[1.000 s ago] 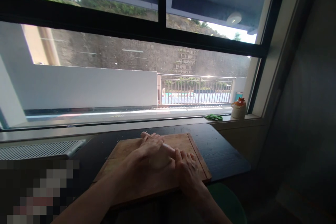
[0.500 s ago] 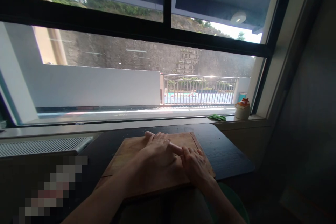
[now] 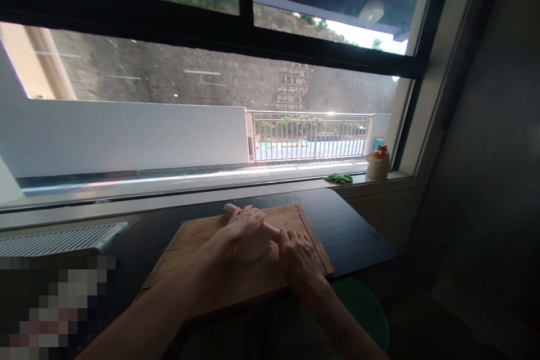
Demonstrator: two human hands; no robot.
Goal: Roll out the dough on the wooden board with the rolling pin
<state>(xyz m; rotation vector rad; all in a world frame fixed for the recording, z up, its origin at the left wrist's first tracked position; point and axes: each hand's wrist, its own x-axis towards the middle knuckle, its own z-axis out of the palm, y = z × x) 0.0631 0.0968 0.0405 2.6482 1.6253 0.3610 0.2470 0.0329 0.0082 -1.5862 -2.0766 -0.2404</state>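
Observation:
A wooden rolling pin (image 3: 270,231) lies slantwise over the wooden board (image 3: 198,281), its far end poking out beyond my left hand. My left hand (image 3: 247,223) is closed over the pin's far part, fingers curled on top. Nearer to me, my right hand (image 3: 297,252) wraps round the other end. Below the pin, partly hidden by my left hand and forearm, is a pale, flat round of dough (image 3: 252,251) on the board.
The board rests on a dark table (image 3: 354,230) by a window. On the sill are a green cloth (image 3: 338,178) and a pale jug with an orange top (image 3: 378,162). A radiator (image 3: 63,239) stands at left, a green stool (image 3: 363,309) below the table's right side.
My fingers, flatter on the rolling pin before, now curl round it. More of the dough shows between my hands. The whole view has shifted, with everything slightly further left and up.

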